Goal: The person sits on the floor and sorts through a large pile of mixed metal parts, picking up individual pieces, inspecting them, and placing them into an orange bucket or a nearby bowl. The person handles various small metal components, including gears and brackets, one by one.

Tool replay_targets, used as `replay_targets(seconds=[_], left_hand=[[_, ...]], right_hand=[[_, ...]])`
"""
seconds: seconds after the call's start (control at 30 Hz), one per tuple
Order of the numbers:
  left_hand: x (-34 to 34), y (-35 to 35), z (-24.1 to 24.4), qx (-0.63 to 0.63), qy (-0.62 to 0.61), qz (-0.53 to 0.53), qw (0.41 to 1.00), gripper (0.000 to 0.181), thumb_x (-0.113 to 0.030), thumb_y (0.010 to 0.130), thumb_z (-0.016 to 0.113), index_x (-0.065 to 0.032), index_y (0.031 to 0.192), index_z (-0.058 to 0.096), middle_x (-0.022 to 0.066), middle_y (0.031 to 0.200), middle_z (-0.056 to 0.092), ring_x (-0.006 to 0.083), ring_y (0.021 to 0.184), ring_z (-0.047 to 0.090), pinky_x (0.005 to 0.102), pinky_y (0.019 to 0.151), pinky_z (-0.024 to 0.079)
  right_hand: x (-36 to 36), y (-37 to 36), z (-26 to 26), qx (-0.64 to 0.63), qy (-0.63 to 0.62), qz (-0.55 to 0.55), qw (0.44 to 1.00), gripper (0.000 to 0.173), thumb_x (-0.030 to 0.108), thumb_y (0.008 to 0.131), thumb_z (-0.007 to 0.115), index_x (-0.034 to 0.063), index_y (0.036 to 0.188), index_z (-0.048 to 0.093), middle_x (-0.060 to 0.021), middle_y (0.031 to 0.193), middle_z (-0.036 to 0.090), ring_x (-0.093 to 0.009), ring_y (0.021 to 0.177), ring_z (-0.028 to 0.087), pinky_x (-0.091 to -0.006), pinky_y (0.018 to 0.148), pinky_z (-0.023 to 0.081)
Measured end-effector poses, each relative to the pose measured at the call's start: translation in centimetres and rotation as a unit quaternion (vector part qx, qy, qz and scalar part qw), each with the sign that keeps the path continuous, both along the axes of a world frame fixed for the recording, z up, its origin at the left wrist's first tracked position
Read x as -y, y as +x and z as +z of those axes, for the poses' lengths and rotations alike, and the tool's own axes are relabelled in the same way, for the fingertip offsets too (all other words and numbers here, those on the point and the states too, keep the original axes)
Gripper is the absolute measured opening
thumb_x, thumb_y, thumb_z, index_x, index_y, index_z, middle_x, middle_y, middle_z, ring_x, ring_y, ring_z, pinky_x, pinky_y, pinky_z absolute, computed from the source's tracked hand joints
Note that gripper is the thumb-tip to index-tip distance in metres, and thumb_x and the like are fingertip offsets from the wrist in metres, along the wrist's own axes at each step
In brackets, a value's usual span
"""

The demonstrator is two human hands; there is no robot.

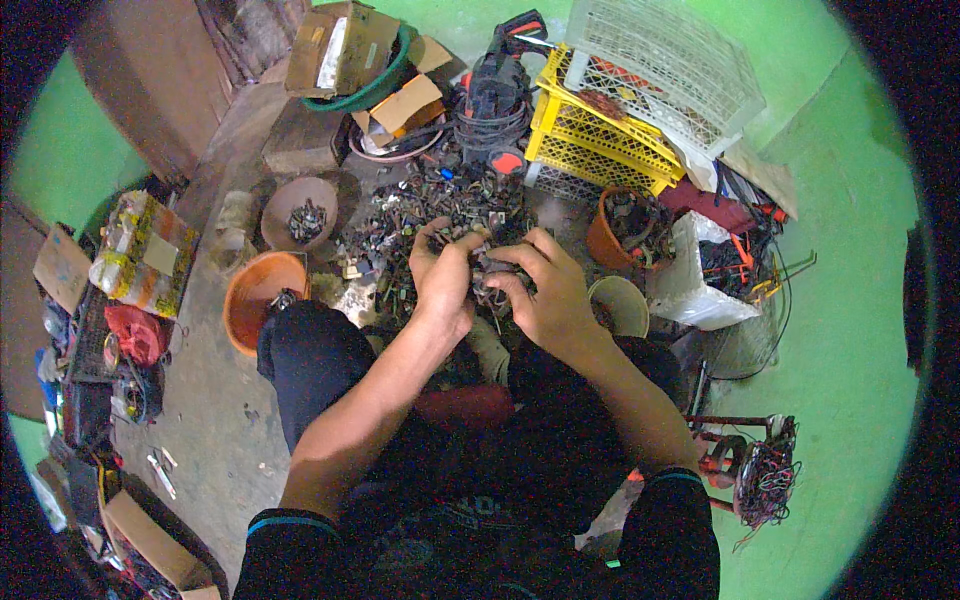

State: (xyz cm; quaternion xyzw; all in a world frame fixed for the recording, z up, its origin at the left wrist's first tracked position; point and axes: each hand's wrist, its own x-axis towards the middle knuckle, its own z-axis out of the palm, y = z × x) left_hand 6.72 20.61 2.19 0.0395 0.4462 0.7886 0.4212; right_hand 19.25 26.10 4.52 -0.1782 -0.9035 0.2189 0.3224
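A large heap of small mixed scrap parts (390, 225) lies on the floor in front of my knees. Over its near side, my left hand (446, 270) is raised with curled fingers, the thumb and fingertips at a small light-coloured piece. Close to its right, my right hand (544, 289) has its thumb and forefinger bent toward each other near small dark pieces. Whether the right fingers grip one of these, or only pass above the heap, cannot be told. The fingertips of both hands are nearly together.
An orange bowl (244, 300) and a grey-brown bowl with metal bits (277, 217) stand left. To the right are an orange bucket (600, 236), a pale tub (637, 300) and a foam box (675, 277). Yellow crates (551, 135) and a corded machine (491, 90) stand behind.
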Motion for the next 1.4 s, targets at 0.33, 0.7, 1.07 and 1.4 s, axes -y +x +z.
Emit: replay_targets(seconds=[0.33,0.7,1.07,1.4], left_hand=[[0.1,0.8,0.7,0.03,-0.002,-0.01,0.999,0.04,0.0,0.081,0.06,-0.0052,0.118,0.043,0.0115,0.097,0.062,0.0213,0.079,0.061,0.03,0.06,0.051],[-0.4,-0.2,-1.5,0.096,0.035,-0.067,0.992,0.015,-0.012,0.089,0.051,-0.0057,0.102,0.056,0.0091,0.091,0.063,0.0192,0.079,0.062,0.0315,0.063,0.052],[-0.6,-0.1,-1.9,0.205,0.045,-0.151,0.966,0.024,-0.023,0.091,0.044,-0.0052,0.099,0.058,0.011,0.086,0.065,0.0257,0.077,0.062,0.0389,0.074,0.052],[0.4,-1.4,-1.0,0.157,0.055,-0.14,0.976,0.023,-0.021,0.09,0.044,-0.0042,0.097,0.059,0.0091,0.087,0.064,0.0227,0.076,0.061,0.0388,0.067,0.051]], right_hand=[[0.7,-0.3,-1.0,-0.038,0.034,-0.052,0.997,0.024,0.009,0.074,0.069,0.0088,0.096,0.059,-0.0145,0.092,0.052,-0.037,0.078,0.057,-0.0448,0.064,0.048],[0.4,-0.3,-1.7,-0.139,0.106,-0.065,0.982,0.021,0.009,0.077,0.065,0.0062,0.097,0.058,-0.0169,0.088,0.053,-0.037,0.078,0.055,-0.0427,0.065,0.047],[-2.0,0.5,0.1,-0.17,-0.22,-0.1,0.955,0.026,0.006,0.083,0.069,-0.0025,0.105,0.056,-0.0087,0.1,0.06,-0.018,0.092,0.063,-0.0297,0.076,0.052],[-12.6,7.2,0.6,0.129,-0.117,-0.169,0.97,0.03,0.007,0.072,0.076,-0.0026,0.099,0.068,-0.0125,0.085,0.069,-0.017,0.078,0.067,-0.0294,0.066,0.051]])
